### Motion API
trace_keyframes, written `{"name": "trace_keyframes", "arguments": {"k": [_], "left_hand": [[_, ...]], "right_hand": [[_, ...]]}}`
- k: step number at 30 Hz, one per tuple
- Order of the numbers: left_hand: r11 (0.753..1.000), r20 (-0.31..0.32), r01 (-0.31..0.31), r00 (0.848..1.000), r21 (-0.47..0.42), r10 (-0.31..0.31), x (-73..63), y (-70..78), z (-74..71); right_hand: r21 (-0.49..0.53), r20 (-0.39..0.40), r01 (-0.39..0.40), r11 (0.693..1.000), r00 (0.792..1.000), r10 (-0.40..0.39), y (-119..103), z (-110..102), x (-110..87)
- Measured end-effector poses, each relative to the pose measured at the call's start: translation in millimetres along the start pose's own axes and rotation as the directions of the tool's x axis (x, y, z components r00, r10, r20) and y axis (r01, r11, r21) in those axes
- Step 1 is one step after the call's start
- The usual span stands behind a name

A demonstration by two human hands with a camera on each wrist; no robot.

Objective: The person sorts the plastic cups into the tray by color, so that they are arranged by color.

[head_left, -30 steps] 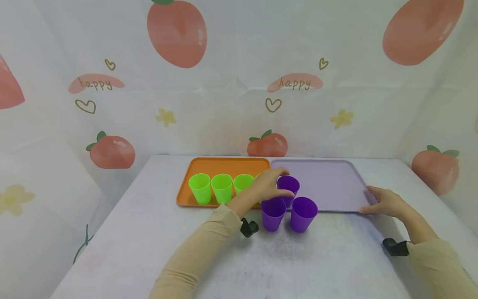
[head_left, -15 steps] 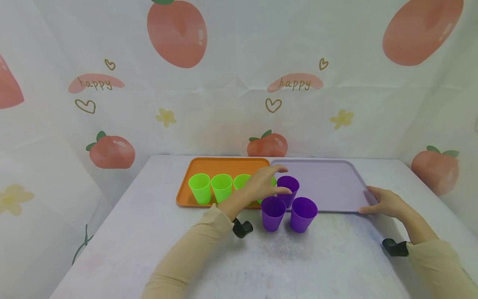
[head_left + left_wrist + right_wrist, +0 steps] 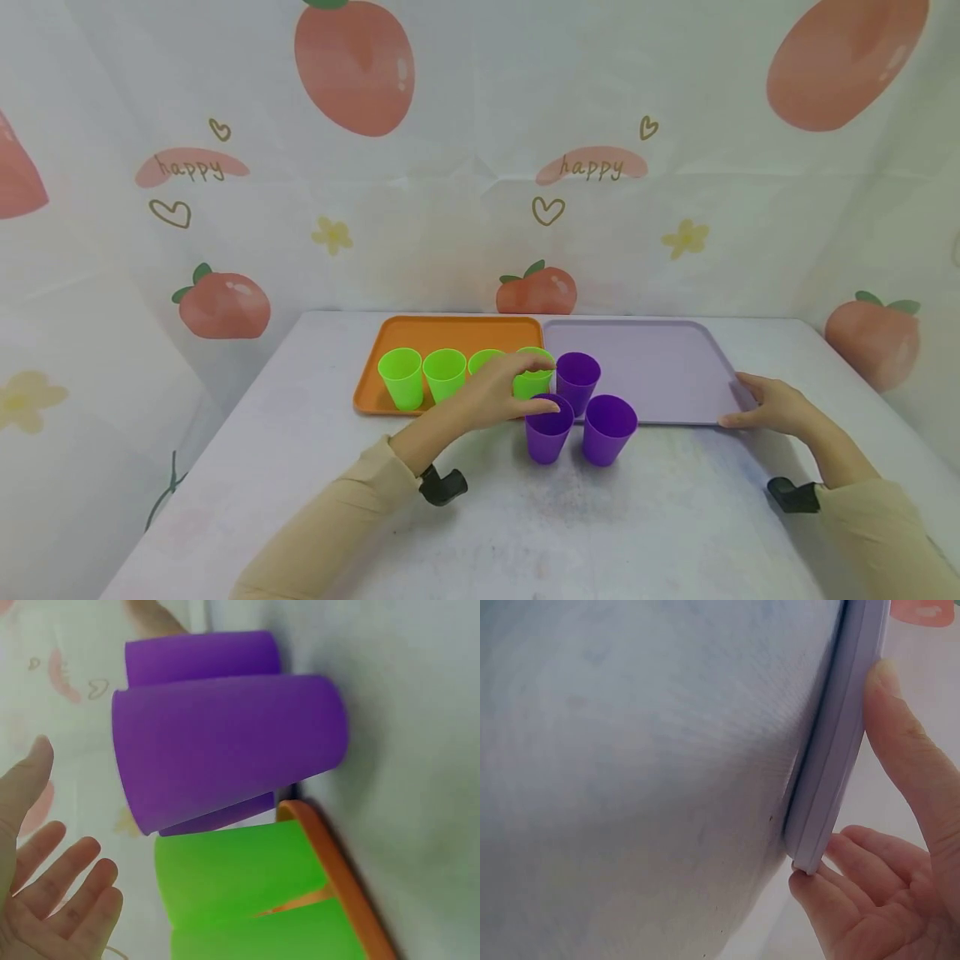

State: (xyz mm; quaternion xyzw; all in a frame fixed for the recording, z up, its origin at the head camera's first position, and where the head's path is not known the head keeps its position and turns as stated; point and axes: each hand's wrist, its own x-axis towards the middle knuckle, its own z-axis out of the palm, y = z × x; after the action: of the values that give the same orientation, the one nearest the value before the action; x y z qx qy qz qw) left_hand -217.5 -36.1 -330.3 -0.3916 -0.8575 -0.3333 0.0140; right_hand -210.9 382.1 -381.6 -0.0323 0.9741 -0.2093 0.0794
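My left hand (image 3: 498, 390) hovers with thumb and fingers spread just left of three purple cups, holding nothing. The front left purple cup (image 3: 547, 437) is nearest its thumb, the front right purple cup (image 3: 609, 433) stands beside it, and the back purple cup (image 3: 577, 379) is at the front left corner of the lilac tray (image 3: 645, 367). In the left wrist view the left hand (image 3: 60, 892) shows its fingers apart from the purple cup (image 3: 225, 750). My right hand (image 3: 776, 407) holds that tray's front right corner, thumb and fingers on its rim (image 3: 832, 750).
On the orange tray (image 3: 420, 329), left of the lilac one, several bright green cups (image 3: 402, 382) stand upright in a row; my left hand partly hides one. A printed fabric backdrop (image 3: 480, 208) rises behind the white table (image 3: 570, 533).
My left hand has drawn back to the left and towards me, away from the back purple cup, uncovering the rightmost green cup. The right hand and the cups stay in place.
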Motion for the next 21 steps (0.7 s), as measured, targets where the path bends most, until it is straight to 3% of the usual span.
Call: {"name": "trace_keyframes", "arguments": {"k": [5,13,21], "left_hand": [[1.0,0.006,-0.006,1.0,0.0,0.006,-14.2,-1.2,3.5],[0.994,-0.001,0.09,0.996,-0.057,-0.09,-28.1,-2.4,14.2],[0.981,-0.051,0.13,0.989,-0.147,-0.139,-36.2,-3.5,29.8]], "right_hand": [[-0.001,0.002,-0.004,1.0,1.0,0.004,0.1,0.1,0.3],[-0.007,0.01,-0.004,1.0,1.0,0.004,-0.6,-0.6,0.1],[-0.002,0.01,-0.005,1.0,1.0,0.005,0.5,-0.3,0.9]]}}
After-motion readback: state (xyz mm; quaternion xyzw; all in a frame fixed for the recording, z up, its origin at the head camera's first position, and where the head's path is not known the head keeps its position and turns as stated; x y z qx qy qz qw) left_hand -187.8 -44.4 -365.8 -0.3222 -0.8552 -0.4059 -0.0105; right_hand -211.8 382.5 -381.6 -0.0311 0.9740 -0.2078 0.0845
